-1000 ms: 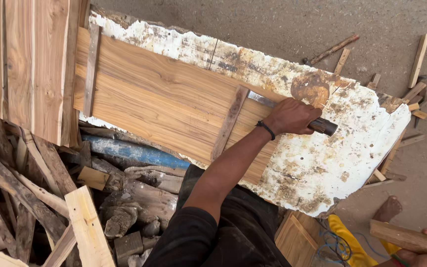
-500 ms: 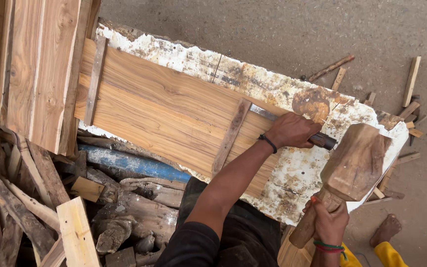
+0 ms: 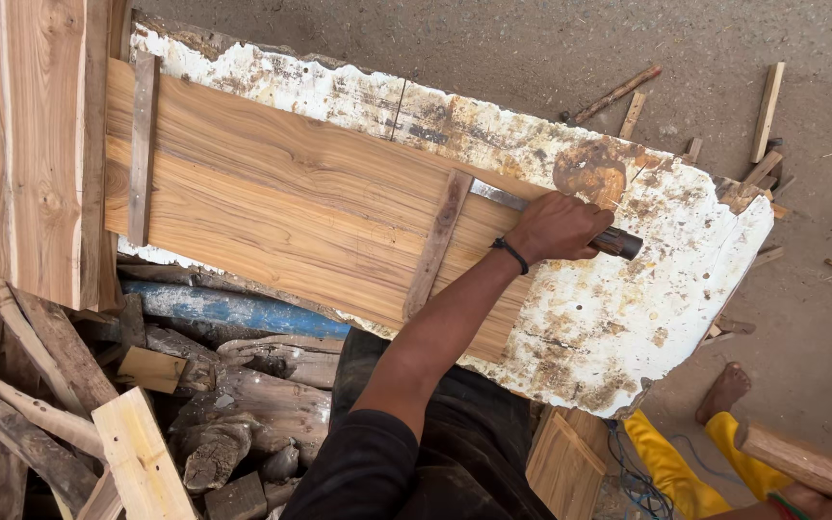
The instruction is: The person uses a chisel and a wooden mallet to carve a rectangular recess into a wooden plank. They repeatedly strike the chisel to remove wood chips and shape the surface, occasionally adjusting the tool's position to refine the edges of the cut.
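My left hand (image 3: 556,226) is closed around a chisel (image 3: 620,241) with a dark handle. Its steel blade (image 3: 495,195) lies flat on a light brown wooden panel (image 3: 281,202), with the tip against a narrow cross batten (image 3: 438,241). The panel rests on a weathered white board (image 3: 628,318). At the bottom right corner, my right hand (image 3: 825,501) grips the handle of a wooden mallet (image 3: 801,460). Only part of the handle shows, and the mallet head is out of frame.
Planks (image 3: 21,144) stand at the left. Logs and offcuts (image 3: 233,404) are piled at the lower left, with a blue pipe (image 3: 233,310) among them. Wood scraps (image 3: 763,125) litter the concrete floor at the right. A bare foot (image 3: 724,390) and yellow cloth (image 3: 671,462) lie below the board.
Half a second ago the mallet was raised close to the chisel's handle end. It has since dropped back to the bottom right corner. My left hand and the chisel stay in place.
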